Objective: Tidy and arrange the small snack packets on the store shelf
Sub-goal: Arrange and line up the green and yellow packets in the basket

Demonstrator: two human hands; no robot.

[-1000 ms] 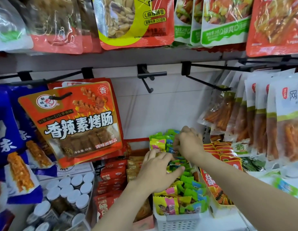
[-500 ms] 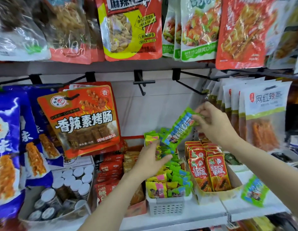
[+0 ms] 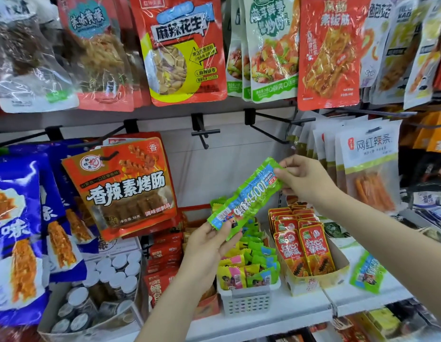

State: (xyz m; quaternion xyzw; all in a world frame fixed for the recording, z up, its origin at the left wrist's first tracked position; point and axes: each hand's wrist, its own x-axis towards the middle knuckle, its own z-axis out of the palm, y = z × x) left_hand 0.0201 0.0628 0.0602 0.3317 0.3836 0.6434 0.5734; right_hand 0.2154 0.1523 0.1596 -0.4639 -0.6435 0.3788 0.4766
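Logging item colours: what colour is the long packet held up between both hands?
Mainly bright green with a blue band; the long packet shows best in the head view.

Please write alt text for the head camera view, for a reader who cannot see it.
Two hands hold a long green snack packet at its ends, left hand low, right hand high, above a white basket of small packets on a store shelf. Larger snack bags hang around.

Green packet with blue band, white slotted basket, red-and-yellow papaya packets, white shelf

Packet above basket
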